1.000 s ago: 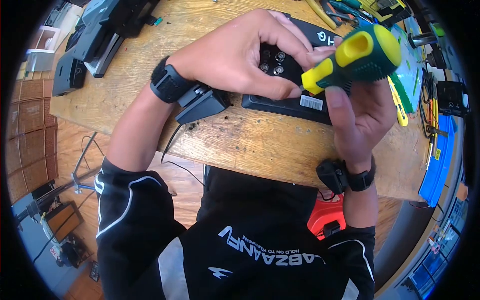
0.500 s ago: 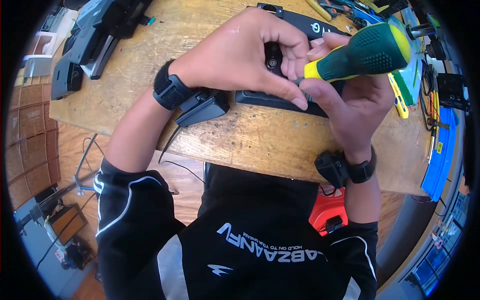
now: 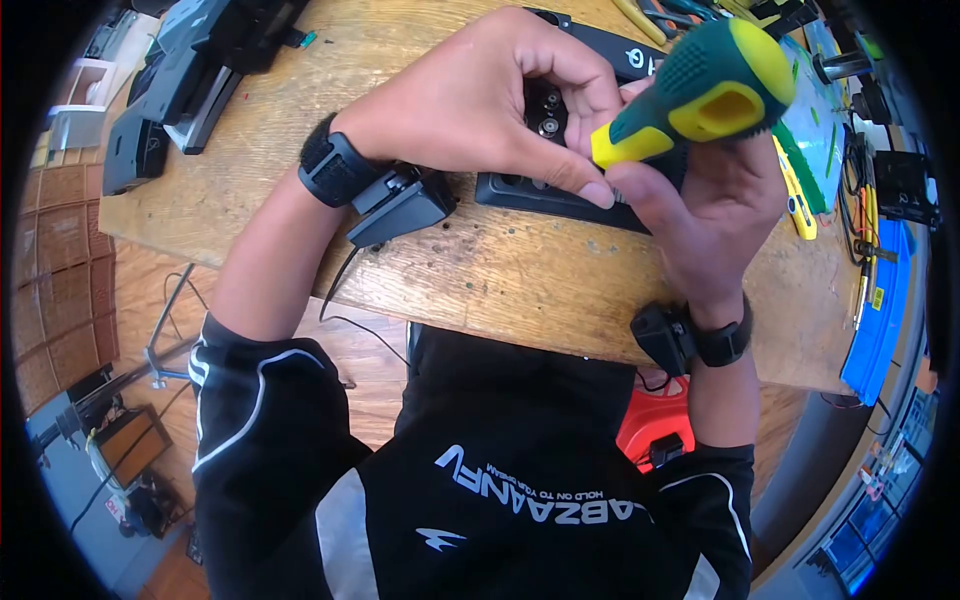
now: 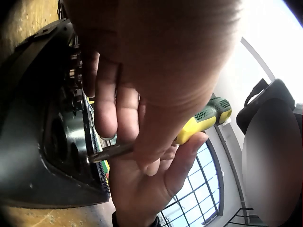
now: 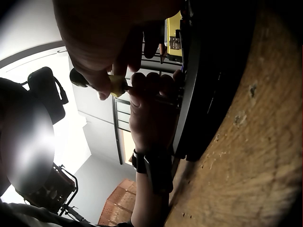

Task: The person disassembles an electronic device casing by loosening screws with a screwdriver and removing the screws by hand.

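My right hand (image 3: 725, 200) grips the green and yellow handle of a screwdriver (image 3: 690, 95), its thumb along the yellow collar. From the other side my left hand (image 3: 490, 110) curls in, with thumb and fingers around the metal shaft (image 4: 111, 153). In the left wrist view the tip meets the panel of a black device (image 4: 28, 156), close to its lower corner. Round metal fittings (image 3: 548, 126) show on the device between the left thumb and fingers. Both hands cover much of the device in the head view.
The device lies on a worn wooden table (image 3: 480, 270). Black equipment (image 3: 190, 90) stands at the far left. Pliers and other hand tools (image 3: 660, 18) lie at the back right, with a yellow cutter (image 3: 797, 200) and blue tray (image 3: 880, 310) along the right side.
The screwdriver handle has turned in my right hand and its butt end has swung up and left. My left thumb has moved slightly right along the device, beside the right thumb.
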`<state>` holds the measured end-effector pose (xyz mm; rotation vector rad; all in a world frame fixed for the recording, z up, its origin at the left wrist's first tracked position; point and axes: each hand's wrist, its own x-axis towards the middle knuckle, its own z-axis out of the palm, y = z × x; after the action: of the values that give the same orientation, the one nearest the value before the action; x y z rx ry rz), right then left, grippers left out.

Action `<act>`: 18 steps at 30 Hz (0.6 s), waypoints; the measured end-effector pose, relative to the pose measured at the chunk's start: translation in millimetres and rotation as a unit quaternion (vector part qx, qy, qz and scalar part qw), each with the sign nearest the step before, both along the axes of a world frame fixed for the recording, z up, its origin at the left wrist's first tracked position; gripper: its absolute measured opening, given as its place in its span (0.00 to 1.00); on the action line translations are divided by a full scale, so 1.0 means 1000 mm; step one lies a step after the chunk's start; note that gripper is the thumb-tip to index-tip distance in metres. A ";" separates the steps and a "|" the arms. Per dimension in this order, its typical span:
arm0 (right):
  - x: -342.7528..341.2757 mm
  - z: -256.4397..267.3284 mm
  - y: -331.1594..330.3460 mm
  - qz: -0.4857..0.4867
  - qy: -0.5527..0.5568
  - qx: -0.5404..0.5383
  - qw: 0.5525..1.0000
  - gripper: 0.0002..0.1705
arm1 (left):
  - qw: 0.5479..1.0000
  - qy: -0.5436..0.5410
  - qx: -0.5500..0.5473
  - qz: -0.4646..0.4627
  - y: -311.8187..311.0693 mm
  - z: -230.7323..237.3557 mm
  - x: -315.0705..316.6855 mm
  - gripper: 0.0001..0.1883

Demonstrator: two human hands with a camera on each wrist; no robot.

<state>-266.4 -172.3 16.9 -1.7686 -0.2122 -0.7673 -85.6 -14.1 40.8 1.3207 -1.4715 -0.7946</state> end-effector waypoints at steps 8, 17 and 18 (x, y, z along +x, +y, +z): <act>0.004 0.010 0.008 0.094 -0.031 0.113 0.989 0.33 | 0.998 0.045 -0.045 -0.010 0.000 0.001 -0.002 0.06; 0.000 0.012 0.001 0.030 0.014 -0.018 0.999 0.32 | 0.995 -0.039 -0.087 0.008 0.003 0.001 -0.006 0.11; 0.000 0.013 0.001 0.032 0.008 -0.016 0.999 0.32 | 0.999 -0.011 -0.047 -0.006 0.004 0.003 -0.006 0.11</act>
<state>-266.7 -171.7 30.0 -1.7898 -0.2715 -0.7066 -91.1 -10.5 43.4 1.2552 -1.5176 -0.7120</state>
